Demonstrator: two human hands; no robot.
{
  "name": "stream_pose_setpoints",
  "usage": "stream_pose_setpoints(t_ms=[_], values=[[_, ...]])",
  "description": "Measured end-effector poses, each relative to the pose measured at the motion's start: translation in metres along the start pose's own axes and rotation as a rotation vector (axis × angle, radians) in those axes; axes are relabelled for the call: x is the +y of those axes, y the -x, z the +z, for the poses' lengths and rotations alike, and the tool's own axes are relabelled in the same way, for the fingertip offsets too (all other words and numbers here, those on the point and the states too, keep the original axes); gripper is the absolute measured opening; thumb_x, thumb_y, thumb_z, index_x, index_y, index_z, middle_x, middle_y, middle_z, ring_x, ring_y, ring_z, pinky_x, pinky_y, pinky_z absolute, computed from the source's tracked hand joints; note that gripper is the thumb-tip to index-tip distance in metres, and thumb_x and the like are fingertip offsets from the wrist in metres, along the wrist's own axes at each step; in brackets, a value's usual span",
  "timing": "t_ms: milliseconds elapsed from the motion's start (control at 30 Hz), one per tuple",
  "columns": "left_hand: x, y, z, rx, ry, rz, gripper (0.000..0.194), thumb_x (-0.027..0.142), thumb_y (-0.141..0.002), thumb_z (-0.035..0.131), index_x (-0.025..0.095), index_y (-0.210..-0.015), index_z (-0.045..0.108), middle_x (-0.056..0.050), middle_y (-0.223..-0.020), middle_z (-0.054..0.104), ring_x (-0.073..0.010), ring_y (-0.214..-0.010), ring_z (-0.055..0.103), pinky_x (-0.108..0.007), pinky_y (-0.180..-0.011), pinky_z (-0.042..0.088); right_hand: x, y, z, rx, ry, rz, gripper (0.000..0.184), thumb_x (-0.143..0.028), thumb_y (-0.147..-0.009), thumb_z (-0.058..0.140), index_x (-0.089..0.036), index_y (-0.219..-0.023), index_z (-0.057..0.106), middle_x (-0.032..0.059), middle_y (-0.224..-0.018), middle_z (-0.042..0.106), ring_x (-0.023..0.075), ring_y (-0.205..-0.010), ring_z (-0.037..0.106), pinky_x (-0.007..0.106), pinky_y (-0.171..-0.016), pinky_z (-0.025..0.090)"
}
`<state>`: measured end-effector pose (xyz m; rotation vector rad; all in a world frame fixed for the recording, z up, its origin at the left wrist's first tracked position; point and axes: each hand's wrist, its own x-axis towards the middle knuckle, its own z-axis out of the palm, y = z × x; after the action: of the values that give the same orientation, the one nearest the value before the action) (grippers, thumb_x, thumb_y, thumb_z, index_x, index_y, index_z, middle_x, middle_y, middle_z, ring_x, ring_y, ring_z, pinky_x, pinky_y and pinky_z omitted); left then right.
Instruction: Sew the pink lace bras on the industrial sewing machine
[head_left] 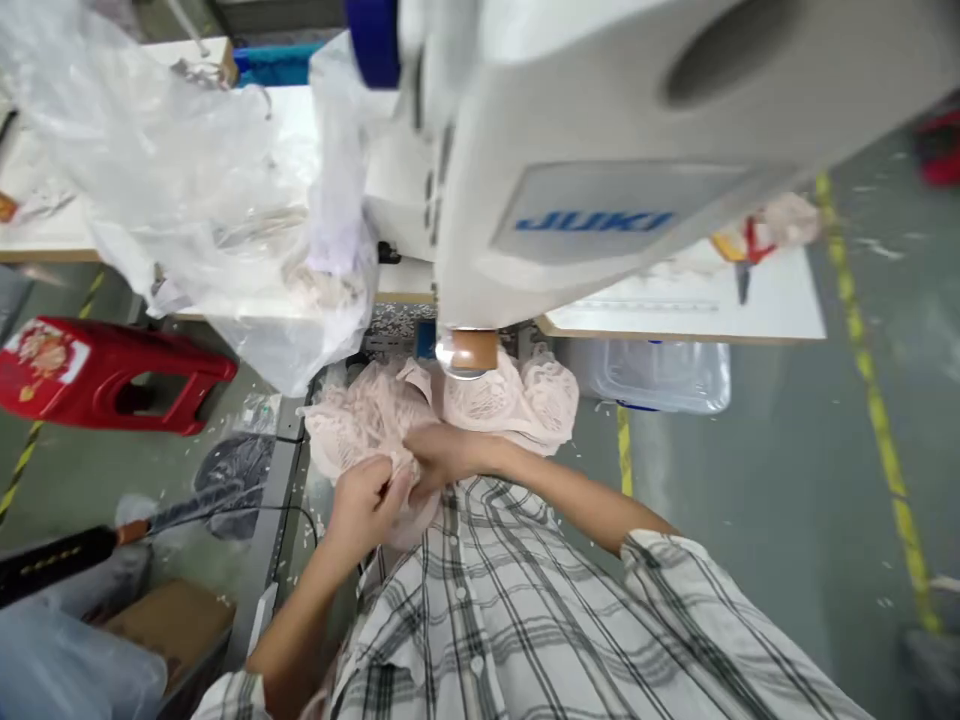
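A pale pink lace bra (551, 400) lies at the front of a white sewing machine (480, 220), its cups under and beside the machine head. More gathered lace of the same colour (352, 420) bunches to the left; whether it belongs to the same bra I cannot tell. My left hand (367, 505) is closed, thumb and fingers pinching the lower edge of this lace. Just right of it, my right hand (442, 455) bends inward with its fingers closed on the lace, fingertips partly hidden. The two hands nearly touch. The needle area is hidden behind the machine head.
A clear plastic bag (225, 200) hangs over the left table's edge. On the right tabletop (637, 310) lie scissors (742, 250) and a ruler. A clear plastic bin (660, 375) is below. A red stool (112, 375) lies at left, near a black-handled pole (60, 565).
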<state>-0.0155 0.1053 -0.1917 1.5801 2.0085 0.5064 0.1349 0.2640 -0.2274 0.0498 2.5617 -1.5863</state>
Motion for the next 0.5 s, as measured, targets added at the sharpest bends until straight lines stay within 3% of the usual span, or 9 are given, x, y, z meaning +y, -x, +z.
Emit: stream_pose_setpoints(t_ms=[67,133,200,267,333,433,500], values=[[0.004,-0.011,-0.016,0.121,0.218,0.026,0.034,0.040,-0.097,0.053,0.020,-0.070,0.053,-0.001,-0.070,0.057,-0.0146,-0.070,0.055,-0.027,-0.069,0.039,-0.015,0.008,-0.006,-0.025,-0.023,-0.035,0.046,-0.060,-0.091,0.062,-0.016,-0.085,0.072,0.0031,-0.076,0.070,0.0147,-0.068,0.059,0.026,-0.064,0.039],[-0.001,-0.027,-0.022,0.113,0.413,-0.036,0.027,0.045,-0.093,0.060,0.019,-0.087,0.062,-0.004,-0.087,0.065,-0.0192,-0.090,0.061,-0.030,-0.083,0.044,-0.033,0.030,-0.013,0.111,-0.043,-0.038,0.047,-0.058,-0.096,0.055,-0.017,-0.079,0.070,0.0016,-0.074,0.069,0.0127,-0.066,0.058,0.025,-0.062,0.036],[-0.006,-0.043,-0.016,-0.129,0.647,-0.148,0.037,0.054,-0.089,0.063,0.018,-0.098,0.065,-0.008,-0.095,0.068,-0.0245,-0.100,0.062,-0.034,-0.088,0.047,-0.052,0.057,-0.020,0.259,-0.067,-0.007,0.046,-0.056,-0.097,0.053,-0.017,-0.078,0.068,0.0016,-0.076,0.069,0.0125,-0.068,0.058,0.024,-0.062,0.035],[-0.005,-0.055,-0.006,-0.409,0.887,-0.252,0.048,0.062,-0.085,0.064,0.016,-0.096,0.067,-0.009,-0.089,0.069,-0.0246,-0.090,0.064,-0.034,-0.080,0.049,-0.067,0.083,-0.028,0.331,-0.072,0.043,0.046,-0.054,-0.098,0.053,-0.017,-0.073,0.065,0.0004,-0.070,0.065,0.0113,-0.064,0.055,0.024,-0.060,0.034],[0.004,-0.065,0.001,-0.487,1.025,-0.280,0.050,0.065,-0.083,0.065,0.015,-0.090,0.067,-0.006,-0.080,0.067,-0.0193,-0.075,0.062,-0.029,-0.070,0.048,-0.076,0.109,-0.035,0.317,-0.086,0.122,0.048,-0.054,-0.098,0.053,-0.016,-0.068,0.060,-0.0016,-0.062,0.057,0.0096,-0.057,0.048,0.024,-0.057,0.032],[0.031,-0.080,-0.001,-0.463,0.908,-0.151,0.042,0.057,-0.086,0.067,0.015,-0.083,0.066,-0.002,-0.073,0.062,-0.0126,-0.066,0.054,-0.023,-0.062,0.041,-0.076,0.147,-0.046,0.184,-0.153,0.276,0.052,-0.056,-0.099,0.048,-0.016,-0.067,0.060,-0.0017,-0.060,0.055,0.0097,-0.055,0.046,0.024,-0.057,0.034],[0.055,-0.089,-0.007,-0.446,0.715,0.008,0.037,0.049,-0.091,0.062,0.015,-0.077,0.065,0.000,-0.070,0.059,-0.0115,-0.064,0.051,-0.022,-0.059,0.037,-0.071,0.167,-0.053,0.123,-0.151,0.393,0.050,-0.060,-0.096,0.050,-0.017,-0.077,0.067,0.0012,-0.069,0.062,0.0134,-0.061,0.054,0.026,-0.060,0.040]])
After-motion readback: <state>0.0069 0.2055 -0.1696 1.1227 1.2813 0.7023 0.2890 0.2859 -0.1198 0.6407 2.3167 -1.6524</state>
